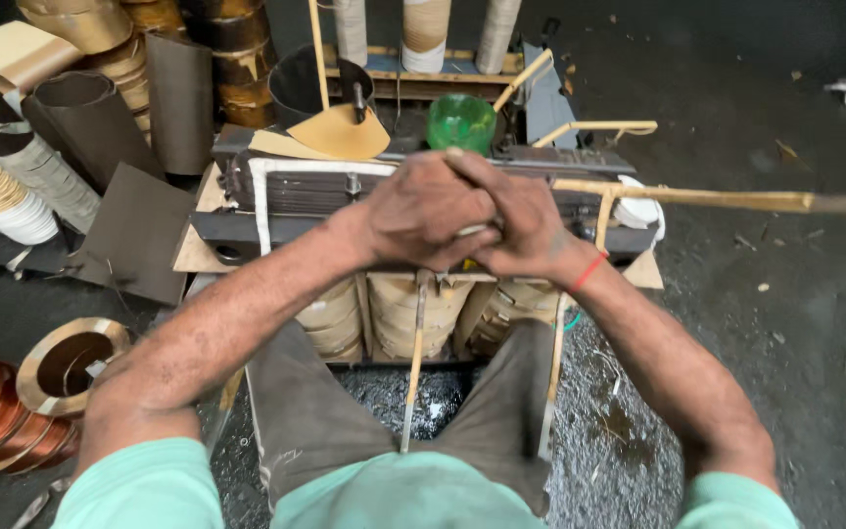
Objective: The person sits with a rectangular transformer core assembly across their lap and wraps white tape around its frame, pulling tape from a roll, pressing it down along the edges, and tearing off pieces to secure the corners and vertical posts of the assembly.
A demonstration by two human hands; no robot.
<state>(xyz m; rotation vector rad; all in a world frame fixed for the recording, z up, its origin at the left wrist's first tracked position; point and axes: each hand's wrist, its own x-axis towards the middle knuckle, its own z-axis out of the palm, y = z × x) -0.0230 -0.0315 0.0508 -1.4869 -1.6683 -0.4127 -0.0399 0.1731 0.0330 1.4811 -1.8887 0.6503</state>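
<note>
Both hands, left hand (428,211) over right hand (521,230), close their grip together on a pale strip end (472,231) above the transformer core (345,191), doubling the pull, coils (403,313) below.

Open floor (775,323) lies to the right of the transformer core (413,211), crossed only by a long paper-wrapped strip (697,199) jutting rightward. To the left, passage is blocked by paper rolls (2,191), dark sheets (134,230) and copper coils (2,416). Behind the core, a green cup (461,121), a dark bucket (320,83) and upright tubes (426,34) close off the space.
</note>
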